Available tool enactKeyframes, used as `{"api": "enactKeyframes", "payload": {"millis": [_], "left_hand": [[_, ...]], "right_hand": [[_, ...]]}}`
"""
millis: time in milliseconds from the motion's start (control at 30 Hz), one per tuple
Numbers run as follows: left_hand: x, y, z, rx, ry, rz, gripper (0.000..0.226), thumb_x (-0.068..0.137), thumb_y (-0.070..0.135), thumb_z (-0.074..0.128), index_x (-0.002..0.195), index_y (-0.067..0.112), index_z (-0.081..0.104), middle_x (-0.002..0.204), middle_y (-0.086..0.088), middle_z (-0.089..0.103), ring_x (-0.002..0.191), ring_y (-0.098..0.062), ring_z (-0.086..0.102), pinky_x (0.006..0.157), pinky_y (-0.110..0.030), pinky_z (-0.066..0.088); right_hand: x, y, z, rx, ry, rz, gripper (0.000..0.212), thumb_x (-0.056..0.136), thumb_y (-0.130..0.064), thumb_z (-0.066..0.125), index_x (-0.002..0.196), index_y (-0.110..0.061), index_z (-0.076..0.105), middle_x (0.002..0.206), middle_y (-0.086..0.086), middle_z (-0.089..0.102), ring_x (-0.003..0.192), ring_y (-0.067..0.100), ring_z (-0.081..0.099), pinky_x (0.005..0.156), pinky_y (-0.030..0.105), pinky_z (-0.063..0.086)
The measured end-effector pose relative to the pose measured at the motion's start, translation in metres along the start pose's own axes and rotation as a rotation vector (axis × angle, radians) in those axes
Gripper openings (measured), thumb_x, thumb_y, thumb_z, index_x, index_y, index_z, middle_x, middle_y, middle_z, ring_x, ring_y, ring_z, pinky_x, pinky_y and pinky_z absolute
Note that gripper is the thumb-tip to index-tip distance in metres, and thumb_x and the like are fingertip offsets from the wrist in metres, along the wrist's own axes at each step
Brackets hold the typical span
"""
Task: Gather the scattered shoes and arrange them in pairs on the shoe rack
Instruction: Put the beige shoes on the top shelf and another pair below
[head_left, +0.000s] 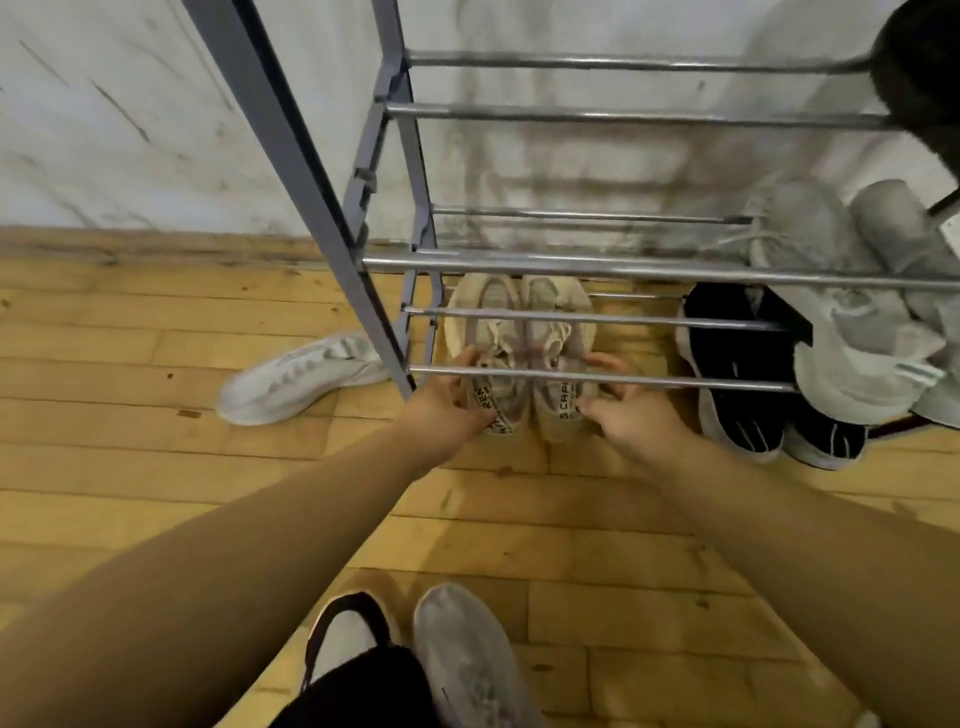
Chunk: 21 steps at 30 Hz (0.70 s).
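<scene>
Nearest you, a grey shoe (467, 660) lies loose on the floor (156, 467) beside a black bag (358, 675), not yet paired. Your left hand (447, 410) and right hand (631, 415) each have their grip clamped on the heel of one beige shoe (519, 353), squaring the two side by side, toes inward, at the left end of the rack's (597, 265) bottom rails. The black pair (737, 379) sits toward the right end, with a grey pair (852, 312) on the tier above. Left of the rack's front leg, a white shoe (296, 376) waits on the floor.
</scene>
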<state>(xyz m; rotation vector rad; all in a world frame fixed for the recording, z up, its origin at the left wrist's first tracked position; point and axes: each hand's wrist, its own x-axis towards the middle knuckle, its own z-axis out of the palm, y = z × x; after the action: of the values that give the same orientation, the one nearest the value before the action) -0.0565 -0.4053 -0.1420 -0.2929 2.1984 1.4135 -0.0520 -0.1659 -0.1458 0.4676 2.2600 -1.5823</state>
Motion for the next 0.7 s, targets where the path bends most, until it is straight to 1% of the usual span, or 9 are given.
{"api": "enactKeyframes", "payload": {"millis": [33, 100, 167, 233, 333, 400, 467, 533, 700], "left_hand": [[0.01, 0.001, 0.001, 0.07, 0.025, 0.03, 0.083, 0.095, 0.019, 0.073, 0.159, 0.041, 0.026, 0.15, 0.011, 0.045, 0.12, -0.027, 0.064, 0.091, -0.043, 0.06], [0.027, 0.0, 0.004, 0.198, 0.055, 0.104, 0.077, 0.099, 0.016, 0.066, 0.161, 0.033, 0.024, 0.159, 0.0, 0.039, 0.133, -0.036, 0.054, 0.103, -0.047, 0.053], [0.034, -0.006, 0.007, 0.26, 0.017, 0.122, 0.077, 0.099, 0.028, 0.067, 0.162, 0.029, 0.023, 0.161, -0.003, 0.037, 0.142, -0.032, 0.044, 0.112, -0.043, 0.045], [0.034, -0.014, 0.01, 0.336, -0.056, 0.061, 0.085, 0.095, 0.043, 0.07, 0.163, 0.03, 0.021, 0.159, -0.003, 0.04, 0.142, -0.027, 0.042, 0.111, -0.038, 0.044], [0.037, -0.027, 0.014, 0.55, -0.055, 0.041, 0.089, 0.092, 0.056, 0.068, 0.163, 0.033, 0.019, 0.16, -0.003, 0.032, 0.144, -0.028, 0.036, 0.112, -0.047, 0.043], [0.036, -0.031, 0.016, 0.608, -0.005, 0.058, 0.079, 0.093, 0.053, 0.066, 0.159, 0.031, 0.028, 0.155, -0.003, 0.036, 0.137, -0.029, 0.043, 0.107, -0.048, 0.048], [0.03, -0.032, 0.02, 0.606, 0.029, 0.077, 0.07, 0.097, 0.044, 0.064, 0.156, 0.027, 0.032, 0.149, -0.004, 0.039, 0.128, -0.03, 0.049, 0.101, -0.047, 0.051], [0.022, -0.033, 0.023, 0.639, 0.075, 0.101, 0.064, 0.1, 0.035, 0.062, 0.156, 0.024, 0.031, 0.147, -0.006, 0.038, 0.123, -0.031, 0.054, 0.094, -0.046, 0.054], [0.011, -0.032, 0.028, 0.704, 0.149, 0.082, 0.068, 0.103, 0.026, 0.055, 0.16, 0.025, 0.019, 0.159, -0.005, 0.025, 0.133, -0.036, 0.049, 0.096, -0.048, 0.054]], "right_hand": [[0.009, -0.001, 0.003, -0.017, 0.009, -0.017, 0.045, 0.095, -0.007, 0.068, 0.128, -0.037, 0.059, 0.119, -0.003, 0.065, 0.1, 0.016, 0.065, 0.087, 0.032, 0.058], [0.023, 0.0, 0.008, -0.087, 0.021, -0.029, 0.048, 0.099, -0.013, 0.065, 0.139, -0.037, 0.054, 0.126, -0.005, 0.061, 0.105, 0.016, 0.063, 0.089, 0.033, 0.056], [0.026, 0.005, 0.009, -0.251, -0.032, -0.013, 0.051, 0.1, -0.028, 0.062, 0.147, -0.042, 0.047, 0.131, -0.006, 0.058, 0.112, 0.018, 0.06, 0.09, 0.033, 0.052], [0.024, 0.012, 0.006, -0.286, -0.074, -0.001, 0.062, 0.097, -0.036, 0.065, 0.153, -0.039, 0.039, 0.138, -0.007, 0.054, 0.124, 0.017, 0.054, 0.092, 0.029, 0.046], [0.01, 0.015, 0.004, -0.354, -0.168, -0.047, 0.085, 0.088, -0.05, 0.075, 0.157, -0.042, 0.026, 0.132, -0.018, 0.046, 0.121, 0.004, 0.044, 0.088, 0.02, 0.038], [0.011, 0.021, 0.008, -0.412, -0.157, -0.107, 0.09, 0.085, -0.053, 0.076, 0.158, -0.045, 0.024, 0.139, -0.014, 0.053, 0.124, 0.009, 0.052, 0.094, 0.024, 0.044], [0.014, 0.025, 0.015, -0.426, -0.144, -0.13, 0.09, 0.083, -0.056, 0.075, 0.157, -0.047, 0.024, 0.146, -0.009, 0.056, 0.13, 0.016, 0.055, 0.103, 0.036, 0.05], [0.015, 0.024, 0.022, -0.469, -0.136, -0.14, 0.087, 0.085, -0.056, 0.073, 0.157, -0.047, 0.025, 0.147, -0.007, 0.056, 0.13, 0.02, 0.055, 0.103, 0.042, 0.052], [0.015, 0.02, 0.028, -0.578, -0.152, -0.167, 0.087, 0.093, -0.041, 0.069, 0.159, -0.049, 0.013, 0.154, -0.001, 0.048, 0.132, 0.025, 0.052, 0.096, 0.038, 0.052]]}}
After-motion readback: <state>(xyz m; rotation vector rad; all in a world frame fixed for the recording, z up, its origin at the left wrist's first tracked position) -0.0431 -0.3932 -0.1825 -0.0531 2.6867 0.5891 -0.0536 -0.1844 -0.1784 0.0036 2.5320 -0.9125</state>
